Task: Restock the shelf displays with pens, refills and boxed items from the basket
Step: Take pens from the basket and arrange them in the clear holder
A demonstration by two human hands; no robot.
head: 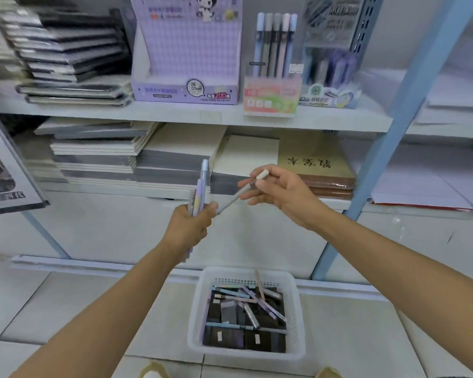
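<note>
My left hand (pixel 191 223) grips a small bunch of pastel pens (pixel 201 186) upright in front of the lower shelf. My right hand (pixel 280 192) pinches a single grey pen (pixel 234 199) near its cream cap; its lower tip reaches toward my left fist. On the floor below stands a white plastic basket (pixel 197 304) with several loose pens and dark flat boxes (pixel 265 341) in it. On the upper shelf a pink pen display (pixel 272 98) holds several upright pens. A purple display box (pixel 186 50) stands left of it.
A clear pen display (pixel 331 64) stands at the right end of the upper shelf (pixel 175 113). Stacks of notebooks (pixel 99 156) fill the lower shelf. A blue slanted upright (pixel 388 148) bounds the shelf on the right. Dark notebooks (pixel 66 50) are piled upper left.
</note>
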